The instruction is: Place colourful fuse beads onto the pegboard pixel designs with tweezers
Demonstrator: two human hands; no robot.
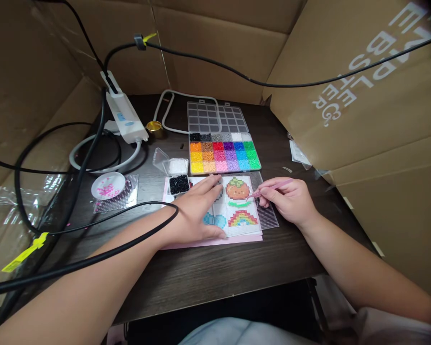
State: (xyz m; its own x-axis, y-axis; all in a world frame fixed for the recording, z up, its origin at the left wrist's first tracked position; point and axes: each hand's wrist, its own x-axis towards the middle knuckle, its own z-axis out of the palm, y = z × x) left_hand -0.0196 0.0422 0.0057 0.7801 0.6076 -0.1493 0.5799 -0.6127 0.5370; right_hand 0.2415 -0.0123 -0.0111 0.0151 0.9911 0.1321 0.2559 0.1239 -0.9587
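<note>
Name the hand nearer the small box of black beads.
Left. The left hand lies close beside the small box of black beads; the right hand, holding pink tweezers, is farther right.

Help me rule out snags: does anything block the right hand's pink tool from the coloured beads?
Nothing visible does. The bead box stands open, its lid folded back, and the left hand rests left of the path from the pink tool.

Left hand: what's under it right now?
The pattern sheet lies under the left hand. A blue picture on it shows in part beside the hand. The hand covers the rest, so what else lies there cannot be seen.
</note>
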